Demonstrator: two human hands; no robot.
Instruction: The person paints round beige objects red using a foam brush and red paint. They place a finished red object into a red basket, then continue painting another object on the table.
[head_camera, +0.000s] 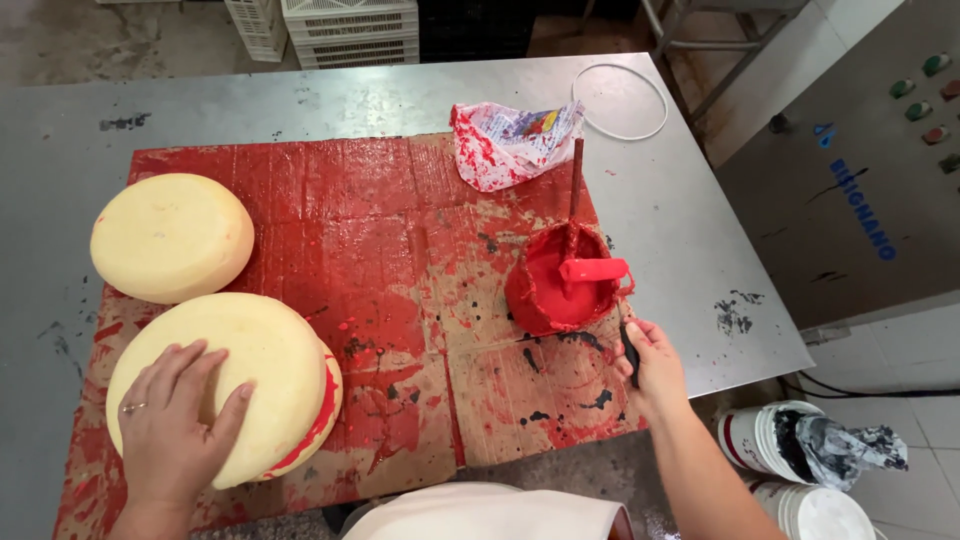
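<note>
2 cheese wheels sit on the left of the red-stained cardboard (400, 250) that covers the metal table (330, 100), so the paint lands on the card rather than the steel. My left hand (180, 420) lies flat and spread on top of the near wheel (250, 370), fingers open, pressing down to keep it steady. That wheel is tilted up on its edge a little, and a band of red already runs along its right rim. The far wheel (170, 235) is bare yellow, lying flat just beyond it, and the 2 look close to touching.

My right hand (655, 365) is closed around a dark handle (629, 352), near the right edge of the cardboard. I judge it to be a brush, but the hand hides most of it and I cannot see bristles. Just beyond it stands the red paint bucket (560, 290), with a stick (575, 180) rising from it and a red-coated tool (595, 270) lying across its rim, within easy reach.

Farther off lie a paint-smeared plastic bag (510, 140) and a white ring (620, 100). On the floor to the right, 2 white buckets (775, 440) are partly cut off, and 1 holds something dark and crumpled that I cannot make out. The underside of the near wheel is hidden.
</note>
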